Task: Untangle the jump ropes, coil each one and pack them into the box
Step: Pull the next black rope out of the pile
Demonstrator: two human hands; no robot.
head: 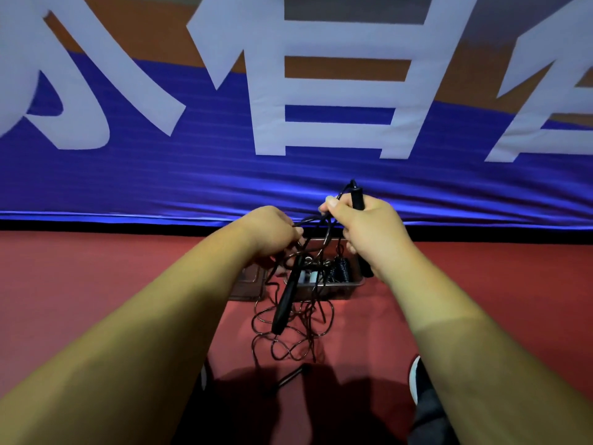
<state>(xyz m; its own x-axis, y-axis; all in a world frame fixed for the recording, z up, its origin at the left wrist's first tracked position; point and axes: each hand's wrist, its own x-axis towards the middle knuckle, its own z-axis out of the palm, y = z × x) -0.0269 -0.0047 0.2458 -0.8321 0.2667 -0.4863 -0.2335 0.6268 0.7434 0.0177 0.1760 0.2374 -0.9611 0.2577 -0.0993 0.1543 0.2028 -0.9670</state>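
Nearest, back from the wrists, a shoe [416, 375] shows at the edge of the right forearm. A loose handle [290, 377] lies in shadow on the red floor [96, 284]. Just past it, well below the fingers, the ropes [290, 335] sprawl on the floor in a tangle of thin black loops, with strands rising to both hands. A second handle [286, 300] hangs slanted among those strands, under the left fingers, its lower end over the tangle.

Behind the tangle, straight beneath the hands, stands the box [340, 288], a clear tub. A coil [340, 268] of dark rope lies in its right part, under the right fingers; the other dark things in it cannot be made out. A flat see-through panel [247, 284] lies on the floor left of the box, below the left wrist.

The left hand [272, 231] is seen from the back, its fingers curled down round a bunch of strands, the tips mostly hidden. The right hand [365, 229] makes a fist round the held handle [357, 197], which stands upright. Its top juts above the thumb, with cord arching from the tip. A strand runs between the two hands.

Beyond the fingers hangs a blue banner [288, 181] with large white characters, reaching down to the floor.
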